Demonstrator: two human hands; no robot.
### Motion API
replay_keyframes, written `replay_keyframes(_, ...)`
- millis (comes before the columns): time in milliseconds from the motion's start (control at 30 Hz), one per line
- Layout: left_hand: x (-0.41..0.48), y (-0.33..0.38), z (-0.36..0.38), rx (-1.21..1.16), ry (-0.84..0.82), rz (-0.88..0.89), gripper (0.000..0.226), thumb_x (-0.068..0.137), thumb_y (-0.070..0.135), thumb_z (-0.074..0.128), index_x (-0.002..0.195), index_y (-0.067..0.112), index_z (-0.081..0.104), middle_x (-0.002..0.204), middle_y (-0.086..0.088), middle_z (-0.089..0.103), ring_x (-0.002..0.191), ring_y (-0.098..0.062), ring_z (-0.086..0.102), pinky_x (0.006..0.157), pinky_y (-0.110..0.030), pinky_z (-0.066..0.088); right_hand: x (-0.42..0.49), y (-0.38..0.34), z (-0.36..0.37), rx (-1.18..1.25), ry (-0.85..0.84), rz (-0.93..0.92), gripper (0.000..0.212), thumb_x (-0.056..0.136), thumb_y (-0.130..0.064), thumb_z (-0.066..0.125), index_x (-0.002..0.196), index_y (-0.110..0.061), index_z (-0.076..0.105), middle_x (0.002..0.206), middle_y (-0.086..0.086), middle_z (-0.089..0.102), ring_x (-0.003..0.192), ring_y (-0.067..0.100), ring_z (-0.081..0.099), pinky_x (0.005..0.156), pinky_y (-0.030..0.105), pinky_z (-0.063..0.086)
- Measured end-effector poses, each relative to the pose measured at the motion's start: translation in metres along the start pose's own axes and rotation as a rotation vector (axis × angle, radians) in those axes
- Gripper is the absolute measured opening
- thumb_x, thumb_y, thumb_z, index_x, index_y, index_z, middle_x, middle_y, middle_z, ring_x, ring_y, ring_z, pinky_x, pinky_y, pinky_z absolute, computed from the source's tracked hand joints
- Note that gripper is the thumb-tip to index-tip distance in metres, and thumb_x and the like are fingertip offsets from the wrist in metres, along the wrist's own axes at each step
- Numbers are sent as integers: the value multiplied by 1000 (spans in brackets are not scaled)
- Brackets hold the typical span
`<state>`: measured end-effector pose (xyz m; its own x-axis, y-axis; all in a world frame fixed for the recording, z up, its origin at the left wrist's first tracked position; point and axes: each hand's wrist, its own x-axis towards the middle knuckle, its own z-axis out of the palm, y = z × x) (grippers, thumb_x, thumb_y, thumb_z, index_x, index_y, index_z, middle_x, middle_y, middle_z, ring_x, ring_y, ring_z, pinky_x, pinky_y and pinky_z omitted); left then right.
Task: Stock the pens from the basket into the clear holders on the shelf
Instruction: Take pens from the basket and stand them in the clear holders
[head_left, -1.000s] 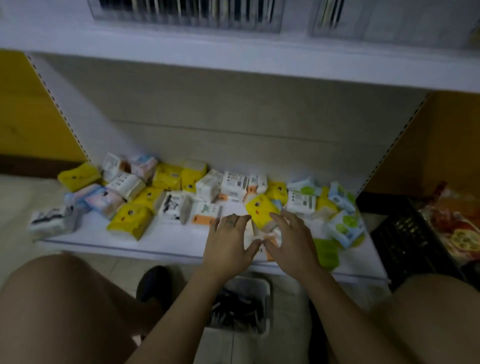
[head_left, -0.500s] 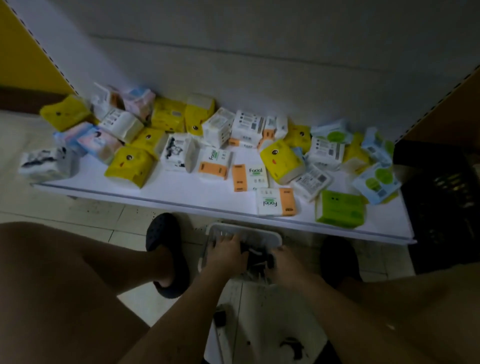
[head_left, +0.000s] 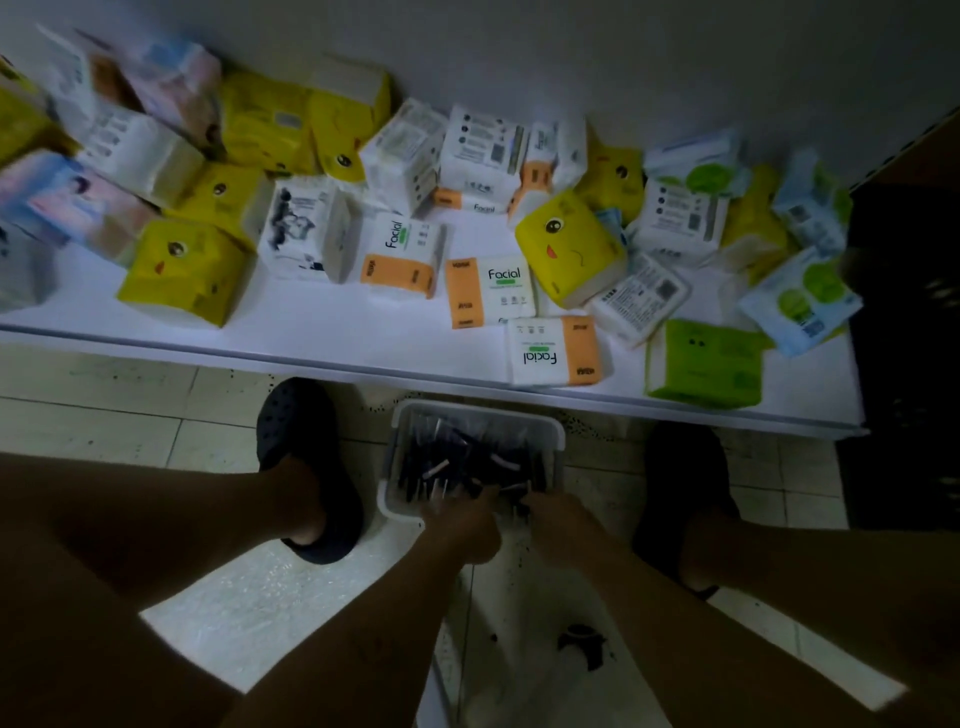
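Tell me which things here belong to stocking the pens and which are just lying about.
For the job: basket, pens, left hand, right hand, both at the basket's near edge.
Just lying about: tissue packs on the shelf, black crate.

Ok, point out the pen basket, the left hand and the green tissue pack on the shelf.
basket (head_left: 483, 413): head view, on its far rim.
left hand (head_left: 460, 525): head view, on the back of the hand.
green tissue pack (head_left: 706, 364): head view, on its top face.
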<state>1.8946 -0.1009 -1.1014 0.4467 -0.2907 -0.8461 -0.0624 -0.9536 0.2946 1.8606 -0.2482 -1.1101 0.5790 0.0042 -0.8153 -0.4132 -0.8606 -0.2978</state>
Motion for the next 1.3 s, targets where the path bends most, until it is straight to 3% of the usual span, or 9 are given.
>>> replay_keyframes(100, 3, 9, 11, 43, -44, -60, 67, 96, 17, 37, 154, 25, 7, 162, -9, -1, 148, -34, -3, 116, -58, 0, 5, 7, 3, 35, -79, -45, 48, 99, -9, 44, 146, -13, 35, 142, 14, 47, 124, 30, 50, 98, 28, 40)
replay_keyframes(200, 11, 7, 11, -14, -20, -57, 55, 96, 16, 39, 150, 20, 27, 156, -9, 26, 144, -29, 22, 118, -47, 20, 7, 5, 5, 75, -71, -73, 52, 97, -2, 42, 147, -14, 35, 143, 11, 45, 126, 29, 48, 100, 28, 40)
replay_keyframes(300, 11, 4, 6, -164, 77, -71, 30, 93, 21, 46, 119, 16, 60, 125, -5, 60, 117, -24, 55, 100, -38, 45, 12, -3, 10, 134, -57, -85, 47, 97, -3, 42, 142, -16, 45, 142, 12, 48, 124, 28, 49, 102, 30, 42)
replay_keyframes(467, 6, -6, -7, -349, 252, -84, 29, 94, 38, 48, 75, 18, 56, 72, -2, 60, 70, -18, 60, 63, -27, 48, 13, -10, 5, 41, -93, 43, 45, 97, -8, 42, 141, -9, 42, 144, 16, 42, 132, 33, 41, 106, 33, 35)
replay_keyframes(633, -8, -15, -22, -568, 318, -175, 29, 92, 16, 56, 63, 12, 52, 61, -4, 56, 56, -15, 53, 60, -24, 46, 11, -12, 1, 102, -18, 104, 15, 95, -14, 46, 89, -11, 60, 82, 5, 53, 87, 22, 51, 76, 29, 43)
replay_keyframes(700, -12, -15, -23, -671, 339, -200, 19, 92, 11, 55, 74, 8, 53, 64, -7, 57, 58, -19, 56, 60, -28, 48, 9, -13, -2, 132, 90, 144, 24, 93, -21, 53, 71, -12, 52, 76, 4, 54, 76, 21, 54, 62, 25, 42)
replay_keyframes(800, -20, -10, -27, -775, 279, -233, 10, 98, 13, 46, 101, 5, 52, 77, -9, 61, 61, -16, 57, 50, -23, 45, -4, -19, -14, 183, 322, 165, 20, 90, -33, 59, 92, -13, 62, 91, 5, 65, 83, 23, 64, 59, 24, 40)
replay_keyframes(900, -35, -2, -32, -918, 194, -208, 20, 102, 12, 38, 88, 12, 52, 81, -7, 59, 71, -15, 56, 58, -24, 45, -21, -22, -31, 285, 442, 256, 24, 90, -36, 61, 102, -14, 59, 98, 4, 64, 90, 22, 63, 65, 26, 40)
replay_keyframes(1300, -104, 25, -57, -1304, 180, 232, 29, 97, -6, 37, 117, 2, 55, 93, -20, 69, 68, -22, 69, 55, -26, 54, -89, -49, -60, 1115, 219, 180, 24, 103, -18, 40, 107, -7, 62, 83, 8, 68, 68, 18, 66, 68, 29, 56)
